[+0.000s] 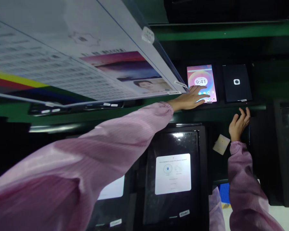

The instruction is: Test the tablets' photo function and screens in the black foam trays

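Note:
My left hand (pixel 194 97) reaches across with its fingers spread over the lower part of a lit tablet (pixel 202 77) whose home screen reads 9:41. Whether the fingertips touch the glass, I cannot tell. Beside it on the right lies a second tablet (pixel 237 88), its screen dark with a round camera icon in the middle. Below that one, my right hand (pixel 240 124) hovers near the bench edge, fingers loosely bent and apart, holding nothing. A small pale square pad (pixel 221 144) lies just left of my right hand.
A large printed sheet in a clear holder (pixel 86 48) slants across the upper left, over part of the bench. Nearer me, a larger tablet (pixel 173 205) shows a white pop-up box. Another screen (pixel 113 189) is partly behind my left sleeve. A dark tray (pixel 278 154) stands at right.

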Motion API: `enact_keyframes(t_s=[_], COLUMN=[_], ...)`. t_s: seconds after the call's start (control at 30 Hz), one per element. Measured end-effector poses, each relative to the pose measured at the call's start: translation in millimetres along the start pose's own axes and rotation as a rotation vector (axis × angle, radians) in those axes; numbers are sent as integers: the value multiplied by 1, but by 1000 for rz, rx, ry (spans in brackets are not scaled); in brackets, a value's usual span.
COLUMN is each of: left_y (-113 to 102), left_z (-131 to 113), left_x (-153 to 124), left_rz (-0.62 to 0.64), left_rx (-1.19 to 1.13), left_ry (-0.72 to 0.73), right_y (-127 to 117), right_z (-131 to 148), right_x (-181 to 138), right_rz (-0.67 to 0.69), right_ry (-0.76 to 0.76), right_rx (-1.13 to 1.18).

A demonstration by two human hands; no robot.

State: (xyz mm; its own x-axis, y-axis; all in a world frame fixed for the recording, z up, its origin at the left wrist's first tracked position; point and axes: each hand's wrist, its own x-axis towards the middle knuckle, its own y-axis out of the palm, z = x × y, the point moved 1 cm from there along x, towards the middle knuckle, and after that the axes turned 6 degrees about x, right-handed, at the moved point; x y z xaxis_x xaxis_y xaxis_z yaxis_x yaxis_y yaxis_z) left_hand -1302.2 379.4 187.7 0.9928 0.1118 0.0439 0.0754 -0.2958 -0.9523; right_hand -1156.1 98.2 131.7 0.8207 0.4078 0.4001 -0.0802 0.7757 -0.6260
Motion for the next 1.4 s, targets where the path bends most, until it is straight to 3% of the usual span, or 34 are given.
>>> enact_keyframes(t_s=[0.23, 1.03, 1.1, 1.17, 1.27, 1.33, 1.4], left_y=[0, 3, 4, 5, 8, 10, 11], left_z=[10, -10, -12, -13, -11, -11, -12], left_x=[-16, 3, 5, 9, 15, 20, 23], left_rz=[15, 55, -19, -94, 4, 130, 152], left_rx=[-57, -45, -44, -76, -343, -588, -732], left_ry=[47, 24, -128, -446, -947, -1087, -1100], right_y=[1, 3, 4, 4, 4, 5, 6], right_z=[0, -1, -2, -3, -3, -4, -5], right_x=[-1, -1, -1, -2, -2, -2, -1], right_rz=[10, 8, 9, 9, 5, -4, -9], right_ry=[9, 16, 17, 19, 27, 32, 40], right_rx=[6, 4, 11, 20, 25, 30, 41])
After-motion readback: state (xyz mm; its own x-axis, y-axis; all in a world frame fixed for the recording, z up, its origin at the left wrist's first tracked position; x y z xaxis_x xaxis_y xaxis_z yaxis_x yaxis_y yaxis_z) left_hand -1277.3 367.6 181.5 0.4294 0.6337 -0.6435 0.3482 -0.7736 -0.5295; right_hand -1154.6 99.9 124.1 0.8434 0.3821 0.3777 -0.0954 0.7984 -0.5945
